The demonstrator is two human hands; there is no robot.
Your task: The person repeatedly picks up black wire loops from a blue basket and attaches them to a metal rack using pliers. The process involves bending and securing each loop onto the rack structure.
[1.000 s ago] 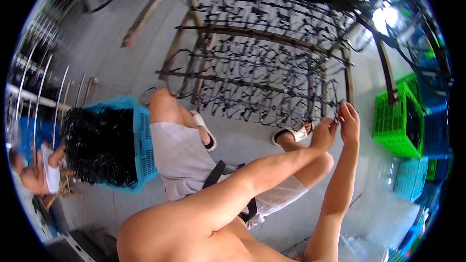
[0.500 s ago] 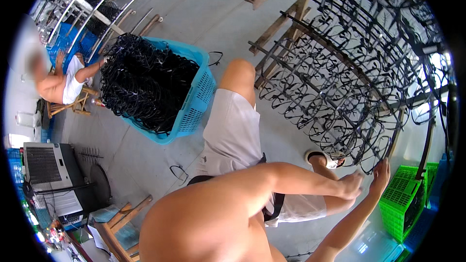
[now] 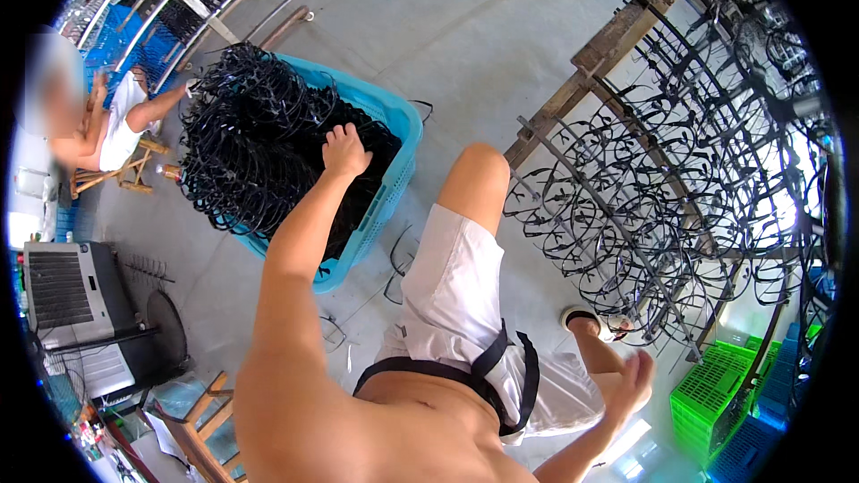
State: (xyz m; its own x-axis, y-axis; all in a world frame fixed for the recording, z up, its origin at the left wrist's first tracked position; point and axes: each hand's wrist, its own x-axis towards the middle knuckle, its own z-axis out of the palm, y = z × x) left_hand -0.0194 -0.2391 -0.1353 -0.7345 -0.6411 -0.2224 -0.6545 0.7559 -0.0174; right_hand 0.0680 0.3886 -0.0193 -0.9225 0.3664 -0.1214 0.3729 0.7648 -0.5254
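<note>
black frames (image 3: 259,139) | left hand (image 3: 344,150) outstretched, fingers grasping them | right hand (image 3: 633,379) fingers released

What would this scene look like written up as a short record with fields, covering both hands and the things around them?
Place: grey concrete floor
Left hand: reaching into the blue plastic basket, fingers on the heap of black plastic frames
Right hand: open, holding nothing, low beside the knee
Rack: wooden rack hung with black frames, to the person's right
Other: green plastic crate; another person seated on a wooden stool
</note>
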